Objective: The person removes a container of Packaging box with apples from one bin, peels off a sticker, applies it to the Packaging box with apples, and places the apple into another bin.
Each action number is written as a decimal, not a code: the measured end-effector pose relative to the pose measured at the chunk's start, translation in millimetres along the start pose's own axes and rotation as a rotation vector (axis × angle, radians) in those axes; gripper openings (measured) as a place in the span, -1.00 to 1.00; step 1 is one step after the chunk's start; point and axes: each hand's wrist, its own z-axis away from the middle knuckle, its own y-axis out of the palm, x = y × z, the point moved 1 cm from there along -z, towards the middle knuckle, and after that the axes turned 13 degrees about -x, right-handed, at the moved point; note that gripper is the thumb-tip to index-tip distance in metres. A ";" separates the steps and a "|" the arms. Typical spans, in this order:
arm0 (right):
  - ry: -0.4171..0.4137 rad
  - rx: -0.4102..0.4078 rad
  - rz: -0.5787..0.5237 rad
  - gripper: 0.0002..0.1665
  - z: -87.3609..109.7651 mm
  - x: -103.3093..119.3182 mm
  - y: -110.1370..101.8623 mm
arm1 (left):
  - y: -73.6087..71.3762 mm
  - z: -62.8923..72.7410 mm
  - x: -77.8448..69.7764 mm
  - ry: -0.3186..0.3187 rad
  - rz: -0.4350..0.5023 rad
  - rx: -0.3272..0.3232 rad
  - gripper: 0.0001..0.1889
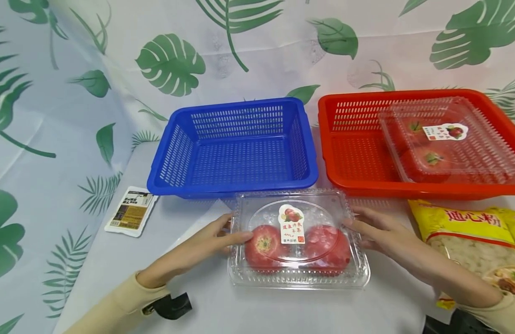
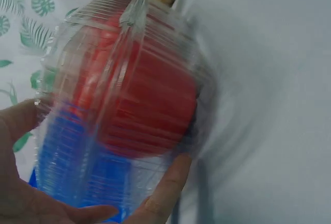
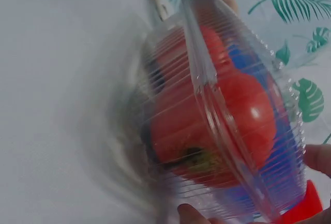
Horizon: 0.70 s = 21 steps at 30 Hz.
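Note:
A clear plastic box (image 1: 299, 280) of red apples is held between both hands in front of the baskets, its lid label (image 1: 292, 226) reading APPLE. At its left side, my left hand (image 1: 213, 239) grips with the thumb on top; the left wrist view shows fingers (image 2: 168, 188) reaching the underside. My right hand (image 1: 387, 234) holds the opposite side, with fingertips (image 3: 191, 213) beneath the box. A large red apple (image 3: 207, 125) shows through the box wall in the right wrist view. Blur in both wrist views softens the box's lower edge.
Behind the box stand a blue basket (image 1: 234, 189) and a red basket (image 1: 391, 190). Another clear box (image 1: 445, 139) of red fruit leans inside the red one. Yellow pasta bags (image 1: 474, 227) lie at right. On the left are a small white packet (image 1: 131, 211) and a white sheet (image 1: 195, 227).

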 end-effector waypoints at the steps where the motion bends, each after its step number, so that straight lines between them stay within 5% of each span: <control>1: 0.015 0.015 -0.003 -0.14 -1.3 0.1 0.2 | 1.3 -0.9 1.1 0.004 0.030 0.019 -0.02; 15: 0.159 0.128 -0.074 0.11 -4.2 -2.4 -6.5 | 7.1 5.8 12.5 0.074 0.156 0.088 -0.04; 21: 0.149 0.185 -0.154 -0.15 -7.4 -10.6 -8.1 | 10.4 6.9 15.3 0.112 0.158 0.096 -0.06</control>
